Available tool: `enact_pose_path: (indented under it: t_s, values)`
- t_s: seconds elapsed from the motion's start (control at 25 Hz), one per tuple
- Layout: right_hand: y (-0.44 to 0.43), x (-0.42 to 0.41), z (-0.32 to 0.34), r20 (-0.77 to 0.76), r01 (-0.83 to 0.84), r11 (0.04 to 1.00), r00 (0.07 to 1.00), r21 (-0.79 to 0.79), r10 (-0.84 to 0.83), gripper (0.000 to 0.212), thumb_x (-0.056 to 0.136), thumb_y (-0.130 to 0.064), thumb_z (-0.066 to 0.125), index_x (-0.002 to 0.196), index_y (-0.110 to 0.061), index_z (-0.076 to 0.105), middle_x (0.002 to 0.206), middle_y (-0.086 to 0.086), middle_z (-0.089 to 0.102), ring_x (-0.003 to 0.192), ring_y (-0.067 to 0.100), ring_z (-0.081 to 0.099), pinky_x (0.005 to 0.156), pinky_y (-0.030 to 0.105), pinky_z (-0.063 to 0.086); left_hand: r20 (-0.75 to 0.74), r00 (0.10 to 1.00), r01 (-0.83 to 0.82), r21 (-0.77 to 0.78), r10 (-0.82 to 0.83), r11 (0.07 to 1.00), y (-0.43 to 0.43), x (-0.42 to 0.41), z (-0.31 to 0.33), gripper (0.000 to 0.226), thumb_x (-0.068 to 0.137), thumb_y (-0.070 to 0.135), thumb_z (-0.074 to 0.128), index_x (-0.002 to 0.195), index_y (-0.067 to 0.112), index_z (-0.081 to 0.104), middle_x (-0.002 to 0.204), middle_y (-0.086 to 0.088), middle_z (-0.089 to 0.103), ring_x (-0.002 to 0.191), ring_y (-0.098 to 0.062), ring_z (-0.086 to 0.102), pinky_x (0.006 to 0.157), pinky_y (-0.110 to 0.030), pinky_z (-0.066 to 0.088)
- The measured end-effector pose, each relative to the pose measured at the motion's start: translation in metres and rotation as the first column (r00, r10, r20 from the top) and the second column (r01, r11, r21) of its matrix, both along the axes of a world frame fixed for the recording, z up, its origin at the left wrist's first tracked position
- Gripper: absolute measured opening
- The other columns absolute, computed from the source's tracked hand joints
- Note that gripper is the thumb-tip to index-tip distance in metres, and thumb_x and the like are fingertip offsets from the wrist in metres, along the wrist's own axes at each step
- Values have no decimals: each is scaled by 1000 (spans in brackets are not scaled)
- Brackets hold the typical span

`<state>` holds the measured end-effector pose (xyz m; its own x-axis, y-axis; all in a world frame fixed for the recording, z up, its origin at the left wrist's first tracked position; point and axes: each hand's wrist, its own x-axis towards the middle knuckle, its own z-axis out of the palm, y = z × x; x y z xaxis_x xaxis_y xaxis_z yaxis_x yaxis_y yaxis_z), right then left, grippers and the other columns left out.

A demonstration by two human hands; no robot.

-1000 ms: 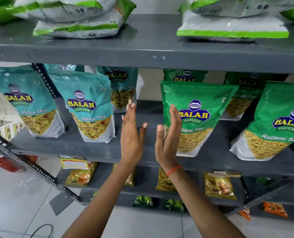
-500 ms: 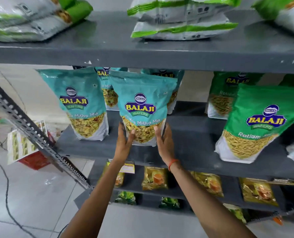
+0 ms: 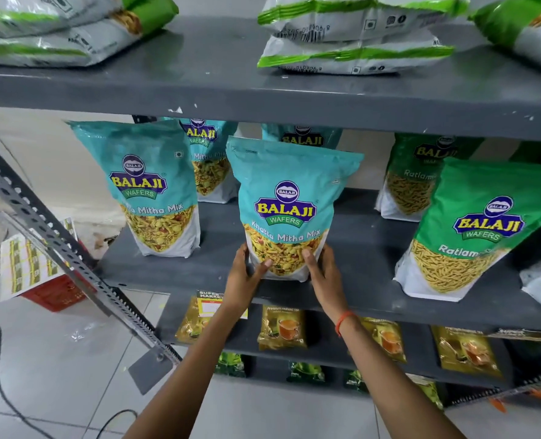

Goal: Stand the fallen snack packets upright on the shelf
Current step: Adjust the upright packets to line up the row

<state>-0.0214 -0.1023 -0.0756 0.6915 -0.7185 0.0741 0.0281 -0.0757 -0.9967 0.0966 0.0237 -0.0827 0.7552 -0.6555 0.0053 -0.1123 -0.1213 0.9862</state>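
Note:
A teal Khatta Mitha Mix packet (image 3: pixel 286 198) stands upright on the grey middle shelf (image 3: pixel 358 267). My left hand (image 3: pixel 245 274) grips its lower left corner and my right hand (image 3: pixel 324 274) grips its lower right corner. Another teal packet (image 3: pixel 150 185) stands upright to its left, and two more stand behind. Green Ratlami Sev packets (image 3: pixel 481 223) stand to the right. On the top shelf (image 3: pixel 218 74), white-and-green packets (image 3: pixel 354 36) lie flat in stacks, with another stack (image 3: pixel 57 30) at the left.
A slotted metal upright (image 3: pixel 57 245) slants across the left. Yellow tea packets (image 3: pixel 282 331) and a price tag sit on the lower shelf. A red crate (image 3: pixel 57 293) with printed sheets and cables lie on the tiled floor at left.
The view shifted left from the green packets to the teal ones. Both hands went from open in front of the shelf to gripping the base of the middle teal packet.

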Motion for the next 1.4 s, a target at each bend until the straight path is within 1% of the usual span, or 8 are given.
enact_pose_path:
  t_s: [0.16,0.68,0.8,0.88,1.0,1.16,1.28,1.4]
  values:
    - [-3,-10,2,-11,-3,1000,1000,2,3,91,62,-79,52,127,-16,42,118,-2,61,102,-4,61,73,12,53,-22,1000,-2,-9,2,1000,-3,-9,-2,48,85,26,61,127,24,36,126,0,54,114,-12,53,95,-30,45]
    - [2,-11,4,2,6,1000,1000,29,-6,78,71,-71,52,131,-22,37,121,-7,59,111,6,60,76,15,55,11,1000,10,91,-11,996,-4,-14,10,56,89,27,57,137,16,30,131,0,51,123,-20,50,96,-29,42]
    - [21,-8,9,33,301,941,954,-157,-300,78,83,-64,43,144,-20,22,152,3,33,137,11,35,109,29,37,71,997,5,98,-12,995,2,-13,19,72,91,36,50,147,20,9,155,-2,25,140,-24,29,111,-40,33]
    - [40,3,25,186,449,833,893,-324,-409,66,92,-51,36,145,-15,21,154,5,24,142,13,23,114,26,28,239,970,-61,73,42,995,9,-9,33,75,90,43,44,148,21,0,159,0,6,144,-18,14,116,-44,24]
    - [72,34,50,323,444,737,892,-509,-315,51,97,-32,36,140,-7,28,148,15,32,141,20,27,115,35,29,465,875,-119,-60,133,991,27,2,61,75,89,50,37,148,19,3,157,6,5,143,-5,7,116,-34,20]
    - [118,88,62,367,406,621,909,-670,-198,44,95,-18,42,135,-2,34,145,14,34,140,22,28,116,38,27,589,780,-160,-135,209,978,68,47,74,75,91,51,35,147,15,1,157,0,4,146,-13,5,118,-27,12]
    - [144,131,54,216,252,716,966,-651,-143,49,95,-20,44,139,-3,32,148,13,34,141,21,28,117,31,25,578,764,-276,-111,288,955,105,102,58,77,91,42,43,147,12,-2,158,-8,2,146,-17,2,119,-31,10]
    - [147,167,35,-60,32,862,996,-506,-72,63,93,-32,48,145,-6,22,152,13,31,141,21,27,116,36,26,291,924,-244,-54,249,968,128,143,45,80,90,36,50,147,14,-2,149,10,11,137,-3,12,108,-7,15]
